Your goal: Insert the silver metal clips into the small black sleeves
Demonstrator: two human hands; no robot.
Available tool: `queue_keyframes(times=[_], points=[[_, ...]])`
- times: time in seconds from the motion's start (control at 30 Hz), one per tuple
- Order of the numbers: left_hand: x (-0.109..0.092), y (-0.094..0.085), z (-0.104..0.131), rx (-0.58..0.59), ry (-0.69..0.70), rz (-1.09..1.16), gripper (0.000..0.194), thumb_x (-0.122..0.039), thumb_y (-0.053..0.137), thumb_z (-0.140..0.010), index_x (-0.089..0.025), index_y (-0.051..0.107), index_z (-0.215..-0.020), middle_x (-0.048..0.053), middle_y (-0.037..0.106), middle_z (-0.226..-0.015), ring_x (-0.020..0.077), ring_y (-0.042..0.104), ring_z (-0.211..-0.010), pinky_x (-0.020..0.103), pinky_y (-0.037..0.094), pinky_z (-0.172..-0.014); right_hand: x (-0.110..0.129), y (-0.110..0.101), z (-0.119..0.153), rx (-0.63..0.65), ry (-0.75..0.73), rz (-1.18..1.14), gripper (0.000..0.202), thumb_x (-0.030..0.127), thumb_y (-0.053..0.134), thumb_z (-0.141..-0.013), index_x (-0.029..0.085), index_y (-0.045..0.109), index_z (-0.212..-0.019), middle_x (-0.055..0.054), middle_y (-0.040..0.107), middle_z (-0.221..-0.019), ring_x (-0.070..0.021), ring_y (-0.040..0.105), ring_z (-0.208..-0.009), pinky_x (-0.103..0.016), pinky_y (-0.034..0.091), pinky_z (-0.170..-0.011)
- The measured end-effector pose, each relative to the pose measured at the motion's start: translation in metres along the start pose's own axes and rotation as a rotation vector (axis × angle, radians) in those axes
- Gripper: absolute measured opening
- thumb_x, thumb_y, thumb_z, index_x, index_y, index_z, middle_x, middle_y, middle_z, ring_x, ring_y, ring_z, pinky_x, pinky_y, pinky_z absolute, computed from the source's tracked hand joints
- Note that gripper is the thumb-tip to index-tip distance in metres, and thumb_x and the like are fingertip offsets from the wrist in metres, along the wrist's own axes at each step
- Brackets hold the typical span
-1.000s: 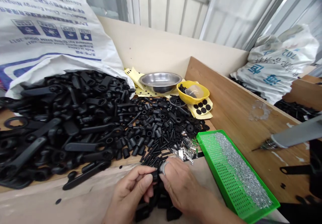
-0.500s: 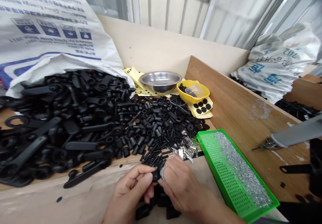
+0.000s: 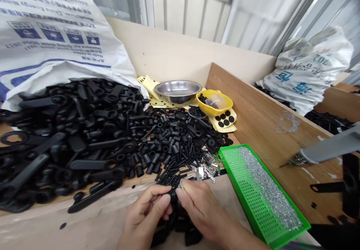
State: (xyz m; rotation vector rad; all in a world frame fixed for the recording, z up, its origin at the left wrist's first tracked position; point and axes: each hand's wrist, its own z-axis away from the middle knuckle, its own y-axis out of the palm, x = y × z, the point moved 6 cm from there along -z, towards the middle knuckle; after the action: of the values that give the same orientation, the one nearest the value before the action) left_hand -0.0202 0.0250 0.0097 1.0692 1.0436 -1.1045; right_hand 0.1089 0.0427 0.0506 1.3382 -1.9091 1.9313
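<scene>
At the bottom centre, my left hand [image 3: 149, 212] pinches a small black part [image 3: 173, 194] between thumb and fingers. My right hand [image 3: 201, 208] is closed against the same part from the right, its fingertips wrapped round the part's far side; what exactly they grip is mostly hidden. Several black pieces [image 3: 192, 237] lie beneath my hands. Just beyond them are thin black ribbed pins [image 3: 170, 173], silvery metal clips [image 3: 204, 167] and short black tubes [image 3: 152, 156].
Black handles [image 3: 92, 163] spill from a white sack [image 3: 67, 36] at left. A steel bowl [image 3: 178, 92] and yellow basket [image 3: 215, 107] stand behind. The green tray [image 3: 244, 197] holds small metal pieces; a grey screwdriver [image 3: 326, 150] juts in from the right over a wooden board [image 3: 253, 115].
My right hand has turned slightly, its thumb now straighter along the black part. My left hand keeps its pinch. The whole view has shifted a little.
</scene>
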Motion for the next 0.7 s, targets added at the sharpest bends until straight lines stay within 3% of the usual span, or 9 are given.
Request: queue_keyframes(times=[0.13,0.37,0.47,0.7], points=[[0.0048,0.0039,-0.0008,0.010,-0.113,0.177,0.025,-0.042,0.072,-0.066,-0.019,0.067,-0.077,-0.004,0.058,-0.048,0.0111,0.048,-0.048,0.020,0.039,-0.050,0.0048,-0.0058,0.0005,-0.029,-0.083,0.120,0.027,0.026,0.026,-0.095,0.020,0.038,-0.071,0.001,0.050,-0.066,-0.0128,0.045,-0.060,-0.024,0.033,-0.059],[0.0057,0.0067,0.0019,-0.009,-0.147,0.173,0.030,-0.044,0.073,-0.063,-0.018,0.067,-0.075,-0.004,0.058,-0.049,0.0106,0.048,-0.048,0.020,0.038,-0.049,0.0076,-0.0010,0.0041,-0.088,-0.316,0.397,0.028,0.020,0.024,-0.093,0.018,0.045,-0.075,-0.005,0.053,-0.072,-0.0187,0.046,-0.069,-0.032,0.034,-0.068],[0.0054,0.0070,0.0023,-0.009,-0.118,0.130,0.029,-0.044,0.073,-0.062,-0.019,0.067,-0.074,-0.004,0.058,-0.049,0.0116,0.049,-0.048,0.021,0.040,-0.049,0.0075,-0.0022,0.0033,-0.105,-0.290,0.336,0.030,0.019,0.021,-0.093,0.018,0.044,-0.073,-0.005,0.053,-0.069,-0.0176,0.046,-0.066,-0.031,0.035,-0.065],[0.0014,0.0002,0.0043,-0.035,0.032,-0.115,0.021,-0.042,0.070,-0.066,-0.024,0.070,-0.076,-0.001,0.065,-0.063,0.0176,0.058,-0.059,0.024,0.048,-0.056,0.0031,-0.0003,0.0042,-0.041,-0.072,0.053,0.027,0.021,0.025,-0.094,0.020,0.038,-0.071,0.001,0.050,-0.063,-0.0116,0.045,-0.055,-0.023,0.033,-0.054]])
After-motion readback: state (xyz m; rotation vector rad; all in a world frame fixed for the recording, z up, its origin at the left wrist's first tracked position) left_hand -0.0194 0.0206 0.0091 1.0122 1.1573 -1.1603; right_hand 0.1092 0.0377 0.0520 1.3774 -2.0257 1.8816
